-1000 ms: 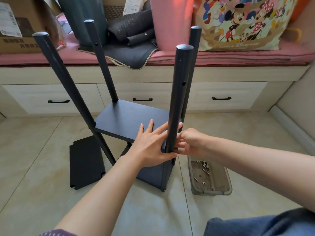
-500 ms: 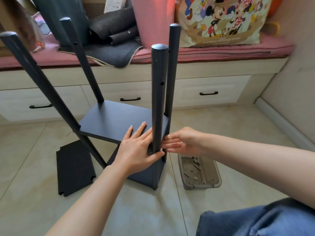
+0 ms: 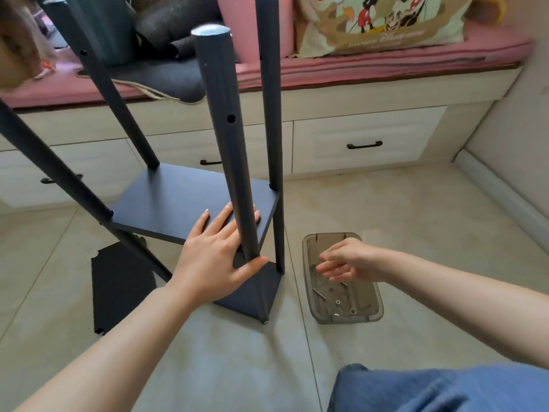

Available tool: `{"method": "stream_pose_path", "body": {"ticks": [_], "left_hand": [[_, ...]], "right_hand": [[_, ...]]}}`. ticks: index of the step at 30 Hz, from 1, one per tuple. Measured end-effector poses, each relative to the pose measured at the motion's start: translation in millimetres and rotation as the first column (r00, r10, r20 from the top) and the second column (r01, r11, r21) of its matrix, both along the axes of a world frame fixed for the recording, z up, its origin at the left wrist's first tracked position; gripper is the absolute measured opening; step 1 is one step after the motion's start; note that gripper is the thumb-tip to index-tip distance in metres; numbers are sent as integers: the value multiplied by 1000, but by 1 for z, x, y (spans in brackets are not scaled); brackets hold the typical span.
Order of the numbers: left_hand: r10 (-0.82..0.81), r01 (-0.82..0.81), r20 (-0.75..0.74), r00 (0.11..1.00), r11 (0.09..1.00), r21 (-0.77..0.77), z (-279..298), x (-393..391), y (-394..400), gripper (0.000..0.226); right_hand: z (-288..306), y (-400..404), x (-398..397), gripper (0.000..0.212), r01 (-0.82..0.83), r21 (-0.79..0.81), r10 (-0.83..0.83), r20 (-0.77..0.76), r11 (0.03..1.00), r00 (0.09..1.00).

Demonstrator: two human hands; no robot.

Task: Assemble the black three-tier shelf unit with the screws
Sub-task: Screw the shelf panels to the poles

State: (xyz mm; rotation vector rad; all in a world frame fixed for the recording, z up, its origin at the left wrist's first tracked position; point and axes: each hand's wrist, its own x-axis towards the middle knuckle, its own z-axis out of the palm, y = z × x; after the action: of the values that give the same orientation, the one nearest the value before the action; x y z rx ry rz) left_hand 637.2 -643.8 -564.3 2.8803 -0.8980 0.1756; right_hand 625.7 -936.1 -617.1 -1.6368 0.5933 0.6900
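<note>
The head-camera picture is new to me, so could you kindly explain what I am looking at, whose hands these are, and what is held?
There is no machine here. The single view comes from a camera worn on a person's head, looking down at their own bare arms. On the tiled floor stands a half-built black shelf unit: dark boards joined to four upright poles. The left hand lies with straight fingers on the middle board, its thumb wrapped round the nearest pole, steadying it. The right hand hovers, fingers loose and holding nothing I can make out, over a clear plastic tray that contains the screws. A spare black board lies flat on the floor to the left. Behind is a cushioned bench with drawers.
</note>
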Motion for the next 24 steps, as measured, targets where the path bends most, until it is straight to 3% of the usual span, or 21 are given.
{"method": "stream_pose_path", "body": {"ticks": [6,8,11,14,24], "left_hand": [[1,-1,22,1000,1000,3,-1,1,0,80],[4,-4,29,1000,1000,-5,-2,2,0,79],[-1,1,36,999,1000,-8,-3,2,-1,77],[-1,0,30,1000,1000,14,-4,3,-3,76],[-9,9,-7,1000,998,57,-3,5,-1,70]], "right_hand": [[-78,-9,8,23,-137,-242,138,-13,961,990],[-102,-12,9,23,-253,-379,257,-40,890,966],[-134,-18,6,24,-410,-584,411,-140,700,901],[-161,-22,0,31,-449,-667,439,-198,595,876],[-190,-24,0,29,-387,-678,400,-147,625,905]]}}
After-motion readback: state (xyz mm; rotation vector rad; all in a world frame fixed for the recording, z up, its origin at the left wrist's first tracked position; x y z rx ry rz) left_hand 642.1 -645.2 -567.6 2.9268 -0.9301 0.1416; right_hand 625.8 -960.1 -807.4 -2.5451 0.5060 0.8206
